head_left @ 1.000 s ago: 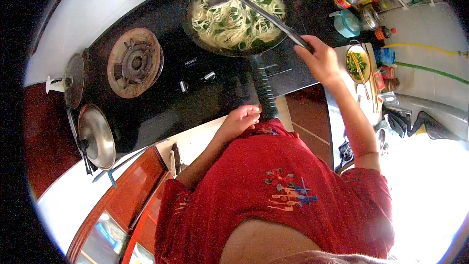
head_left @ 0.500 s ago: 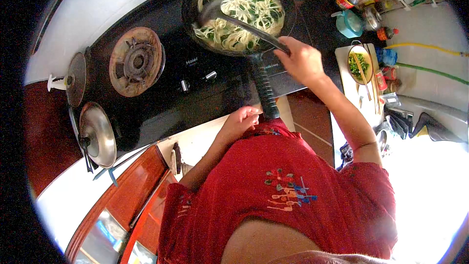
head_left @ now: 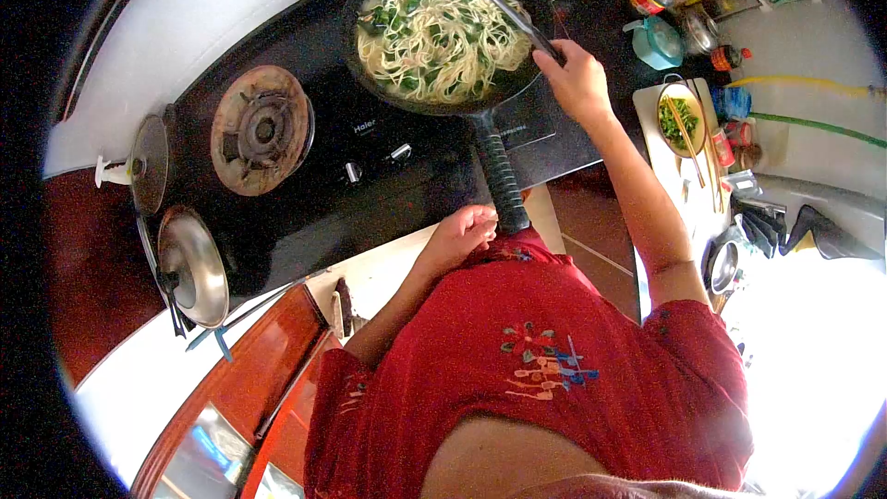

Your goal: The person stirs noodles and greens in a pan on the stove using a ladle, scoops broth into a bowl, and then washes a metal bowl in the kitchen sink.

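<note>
Leftmost, two round lids (head_left: 209, 268) by the side edge of the black stovetop (head_left: 305, 240), then one burner (head_left: 265, 129) and two silver knobs (head_left: 353, 172), with a broad stretch of black surface running to the front edge. Next, left hand (head_left: 467, 233) low at that edge, fingers loosely curled just beside one wok handle (head_left: 501, 185); cannot tell whether gripping anything. Beyond, noodles (head_left: 453, 51) in one wok (head_left: 522, 79). Right hand (head_left: 577, 79) reaching forward beside its right rim, closed around one long-handled utensil (head_left: 513, 11). Rightmost, one bowl (head_left: 681, 90) with chopsticks (head_left: 686, 134) across.
</note>
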{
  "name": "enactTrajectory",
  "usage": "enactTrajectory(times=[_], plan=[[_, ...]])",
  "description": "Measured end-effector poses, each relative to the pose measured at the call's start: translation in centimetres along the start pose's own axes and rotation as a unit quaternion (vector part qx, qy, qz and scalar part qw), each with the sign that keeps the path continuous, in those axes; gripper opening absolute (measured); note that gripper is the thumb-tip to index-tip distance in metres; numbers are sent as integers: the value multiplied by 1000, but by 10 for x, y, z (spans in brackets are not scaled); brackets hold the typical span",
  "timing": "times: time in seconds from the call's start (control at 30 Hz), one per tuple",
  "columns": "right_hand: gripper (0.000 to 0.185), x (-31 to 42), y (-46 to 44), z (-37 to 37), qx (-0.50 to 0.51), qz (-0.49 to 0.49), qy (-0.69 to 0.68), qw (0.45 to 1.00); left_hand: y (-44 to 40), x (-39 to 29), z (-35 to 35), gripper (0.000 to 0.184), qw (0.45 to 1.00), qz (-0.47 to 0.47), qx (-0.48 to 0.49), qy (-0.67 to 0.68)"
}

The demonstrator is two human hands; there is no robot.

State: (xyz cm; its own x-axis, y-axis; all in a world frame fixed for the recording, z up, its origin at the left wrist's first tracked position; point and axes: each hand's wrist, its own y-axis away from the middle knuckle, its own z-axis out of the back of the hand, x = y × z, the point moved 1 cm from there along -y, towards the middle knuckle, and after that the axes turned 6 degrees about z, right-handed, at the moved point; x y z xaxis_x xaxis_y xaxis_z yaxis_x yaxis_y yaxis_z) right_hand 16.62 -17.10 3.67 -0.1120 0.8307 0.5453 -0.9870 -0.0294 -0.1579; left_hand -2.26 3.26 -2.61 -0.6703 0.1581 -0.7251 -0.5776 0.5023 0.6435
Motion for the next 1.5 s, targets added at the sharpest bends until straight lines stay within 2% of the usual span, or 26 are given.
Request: enactTrajectory(times=[0.23,0.33,0.43,0.47,0.53,0.57,0.6,0.63,0.7,0.73,0.83,0.93,0.97,1.03,1.07,1.13,1.27,1.3,1.37,1.43,1.47,1.5], plan=[[39,-2,74,40,79,-76,-15,994,-7,18,6,34,998,-31,43,23],[37,-6,101,59,64,-63,-40,995,-6,16,5,35,997,-62,38,32],[35,10,109,76,51,-56,-60,995,-6,12,4,28,998,-44,42,31],[34,8,109,71,23,-21,-65,997,-8,12,3,26,997,-47,53,24],[35,22,103,65,30,-17,-34,999,-14,15,1,21,996,-50,79,8],[35,23,98,58,31,-26,-29,999,-20,20,0,19,995,-51,87,-22],[35,24,94,51,-1,7,-28,1000,-25,23,0,17,993,-51,94,-52],[35,25,95,56,14,-19,-26,999,-28,26,0,15,990,-50,100,-82],[34,30,94,70,49,-67,-24,996,-27,27,-3,13,994,-56,71,-58],[34,21,100,71,1,-25,-56,998,-25,25,-4,14,996,-61,56,-46],[35,-1,108,79,-23,-27,-58,998,-25,29,-5,10,998,-40,1,53],[36,-9,107,65,59,-90,-35,994,-33,34,-1,17,997,-33,-9,-66],[38,-16,111,53,48,-51,-17,997,-33,32,-6,18,998,-41,-4,-39],[40,-17,119,46,69,-29,-42,996,-34,23,-21,21,998,-55,17,12],[42,-19,123,51,103,-33,-71,992,-36,17,-28,27,999,-42,20,-11],[46,-30,132,60,161,-45,-119,979,-48,21,-35,25,999,-20,33,-1],[44,-81,154,79,127,-94,-248,956,-67,25,-56,31,998,5,60,8],[43,-99,161,83,117,-153,-281,940,-71,26,-61,30,998,13,62,13],[39,-141,173,85,43,-324,-438,837,-75,17,-76,29,998,8,58,-1],[31,-184,185,86,-135,-436,-594,663,-85,9,-90,28,998,8,53,-14],[26,-229,201,73,-213,-403,-690,562,-90,7,-100,27,999,13,48,-16],[20,-273,216,66,-235,-366,-774,461,-95,5,-108,27,999,19,43,-18]])
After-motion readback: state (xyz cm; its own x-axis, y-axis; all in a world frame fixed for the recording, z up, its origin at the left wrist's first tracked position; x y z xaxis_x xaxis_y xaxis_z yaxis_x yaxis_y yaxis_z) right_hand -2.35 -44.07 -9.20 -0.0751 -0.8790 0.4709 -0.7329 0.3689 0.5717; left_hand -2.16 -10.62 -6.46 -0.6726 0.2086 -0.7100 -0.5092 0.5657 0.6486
